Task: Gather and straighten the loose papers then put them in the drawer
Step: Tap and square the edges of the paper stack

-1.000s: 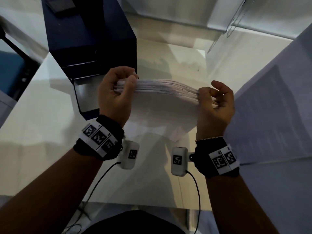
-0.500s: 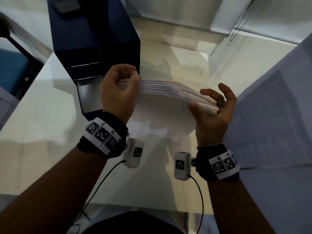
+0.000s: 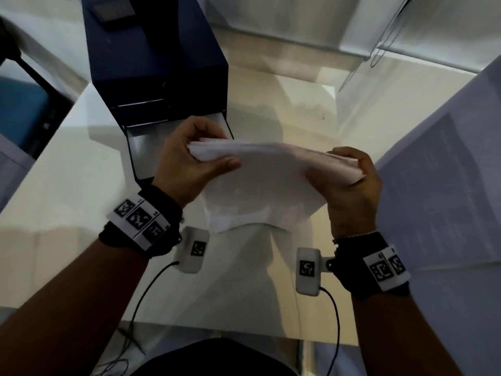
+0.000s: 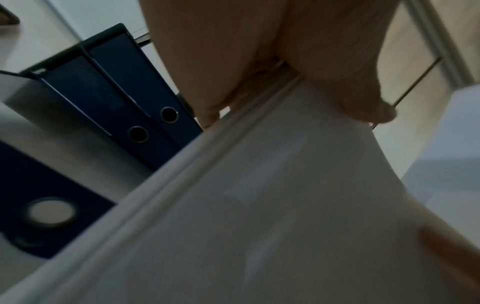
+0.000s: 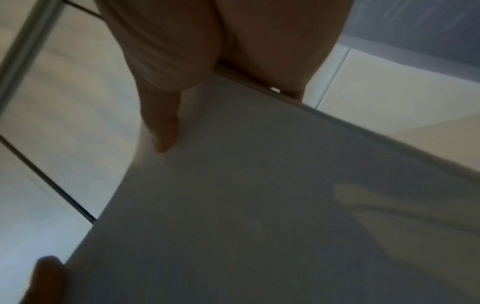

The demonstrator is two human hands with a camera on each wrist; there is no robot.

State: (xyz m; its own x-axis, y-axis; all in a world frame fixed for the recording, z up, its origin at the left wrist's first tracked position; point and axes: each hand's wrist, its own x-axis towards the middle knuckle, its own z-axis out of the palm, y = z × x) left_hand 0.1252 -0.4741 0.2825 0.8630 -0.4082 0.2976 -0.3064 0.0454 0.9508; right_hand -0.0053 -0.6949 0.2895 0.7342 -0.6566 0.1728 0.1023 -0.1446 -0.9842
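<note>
A thick stack of white papers point(image 3: 265, 180) hangs between both hands above the pale desk point(image 3: 67, 185), its lower edges sagging toward me. My left hand point(image 3: 195, 158) grips the stack's left end, thumb on the near face and fingers curled over the top. My right hand point(image 3: 349, 175) grips the right end the same way. The left wrist view shows the papers point(image 4: 285, 205) edge-on under my thumb; the right wrist view shows the papers point(image 5: 259, 205) from close up. The dark blue drawer unit point(image 3: 151, 63) stands behind the left hand, its bottom drawer point(image 3: 146, 153) pulled open.
A large white printed sheet point(image 3: 447, 185) lies at the right of the desk. Two dark blue binders point(image 4: 116, 88) stand beyond the left hand. A blue chair point(image 3: 21, 112) is at far left. Cables trail from the wrist cameras toward the desk's near edge.
Both hands have turned the stack from nearly edge-up to a flatter, draped hold. The left thumb now lies across the near face. The stack's right end sits lower in the right hand.
</note>
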